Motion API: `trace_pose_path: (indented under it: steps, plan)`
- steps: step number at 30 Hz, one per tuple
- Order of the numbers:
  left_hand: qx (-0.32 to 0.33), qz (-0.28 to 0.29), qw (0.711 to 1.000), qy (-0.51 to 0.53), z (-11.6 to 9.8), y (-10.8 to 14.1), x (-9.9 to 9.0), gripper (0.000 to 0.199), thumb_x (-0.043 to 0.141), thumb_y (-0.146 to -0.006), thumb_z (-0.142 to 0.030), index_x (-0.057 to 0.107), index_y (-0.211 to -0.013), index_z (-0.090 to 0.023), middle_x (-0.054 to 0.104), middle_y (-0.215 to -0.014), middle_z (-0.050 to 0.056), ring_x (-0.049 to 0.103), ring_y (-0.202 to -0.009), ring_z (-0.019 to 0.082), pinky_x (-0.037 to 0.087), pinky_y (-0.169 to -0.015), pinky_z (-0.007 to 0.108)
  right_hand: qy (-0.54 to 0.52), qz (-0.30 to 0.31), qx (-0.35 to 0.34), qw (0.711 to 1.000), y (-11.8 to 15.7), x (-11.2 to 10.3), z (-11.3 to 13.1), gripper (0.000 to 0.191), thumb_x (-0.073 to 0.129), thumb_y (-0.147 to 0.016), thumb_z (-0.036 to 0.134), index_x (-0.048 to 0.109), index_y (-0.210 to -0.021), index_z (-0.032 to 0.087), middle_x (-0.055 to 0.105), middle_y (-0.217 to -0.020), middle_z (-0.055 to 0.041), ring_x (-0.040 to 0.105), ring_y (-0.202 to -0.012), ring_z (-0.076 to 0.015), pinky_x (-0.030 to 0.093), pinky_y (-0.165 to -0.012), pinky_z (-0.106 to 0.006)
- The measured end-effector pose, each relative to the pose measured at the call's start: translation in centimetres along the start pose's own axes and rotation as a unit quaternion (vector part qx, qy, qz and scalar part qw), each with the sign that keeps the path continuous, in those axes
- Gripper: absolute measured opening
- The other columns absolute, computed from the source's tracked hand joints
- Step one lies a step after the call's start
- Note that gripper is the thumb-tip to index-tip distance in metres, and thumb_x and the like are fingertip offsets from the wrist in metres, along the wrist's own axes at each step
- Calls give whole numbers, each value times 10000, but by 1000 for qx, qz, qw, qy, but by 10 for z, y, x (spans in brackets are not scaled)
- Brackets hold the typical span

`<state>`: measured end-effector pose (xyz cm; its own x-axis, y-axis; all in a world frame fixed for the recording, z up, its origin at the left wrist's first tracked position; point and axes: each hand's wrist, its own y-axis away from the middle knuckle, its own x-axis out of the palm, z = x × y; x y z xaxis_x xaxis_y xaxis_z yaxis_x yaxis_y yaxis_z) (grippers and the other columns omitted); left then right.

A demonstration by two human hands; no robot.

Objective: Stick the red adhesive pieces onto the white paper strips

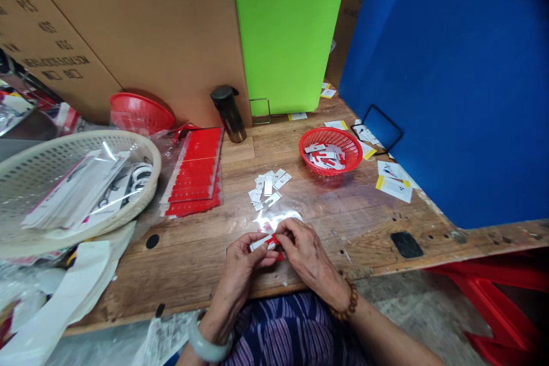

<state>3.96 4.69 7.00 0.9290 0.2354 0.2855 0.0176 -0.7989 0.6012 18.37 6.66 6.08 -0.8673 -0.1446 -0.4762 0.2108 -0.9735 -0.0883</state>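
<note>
Near the table's front edge, my left hand (246,254) is closed on a small white rectangular plate (260,242). My right hand (306,251) pinches a small red piece (271,241) at the plate's right end; its fingertips partly hide it. More red shows below the left fingers. Just beyond my hands lies a loose pile of small silvery-white plates (268,185), some with a hole or slot. Right of the pile, a red plastic basket (355,151) holds similar plates with red pieces on them.
Left are red sheets in clear plastic (193,166) and a large cream basket (150,194) of printed cards. A dark bottle (230,117) stands behind. Cardboard (171,40), a green panel (287,34) and a blue panel (450,97) close off the back and right.
</note>
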Motion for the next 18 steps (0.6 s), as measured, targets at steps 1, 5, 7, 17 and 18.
trace_pose_path:
  steps: [1, 5, 7, 17, 18]
  plan:
    - [-2, -1, 1000, 0, -1, 0, 0, 355, 783, -631, -171, 595, -921, -91, 714, -629, 82, 687, -551, 157, 556, -557, 191, -13, -3, 2, 1000, -1, 2, -1, 110, 489, -828, 137, 537, -753, 200, 577, -755, 2, 525, -725, -150, 389, -693, -278]
    - [-13, -16, 1000, 15, -3, -2, 0, 305, 753, -653, -106, 593, -912, -97, 709, -612, 73, 683, -531, 154, 553, -535, 180, -99, -24, 47, 994, -4, 7, -8, 99, 517, -815, 195, 557, -905, 204, 574, -750, 5, 552, -689, -143, 434, -640, -260]
    - [-18, -24, 999, 23, -3, -2, 1, 275, 725, -670, -69, 591, -909, -94, 713, -633, 79, 679, -526, 146, 556, -539, 183, -144, -46, 88, 985, -6, 5, -13, 264, 532, -807, 235, 501, -1066, 196, 556, -724, 24, 555, -631, -132, 451, -605, -254]
    - [-18, -1, 1000, 23, 1, -2, -3, 230, 696, -696, -84, 599, -905, -84, 715, -656, 98, 683, -559, 146, 557, -569, 192, -234, 128, 157, 951, -7, -1, -8, 278, 522, -821, 425, 554, -931, 171, 513, -572, 60, 451, -414, -68, 349, -388, -177]
    - [-14, 4, 1000, 20, 1, -2, -4, 246, 713, -686, -107, 602, -904, -84, 715, -653, 98, 686, -567, 151, 556, -572, 192, -244, 140, 164, 945, -7, 1, -6, 271, 556, -797, 415, 553, -917, 171, 513, -569, 63, 454, -417, -68, 343, -383, -173]
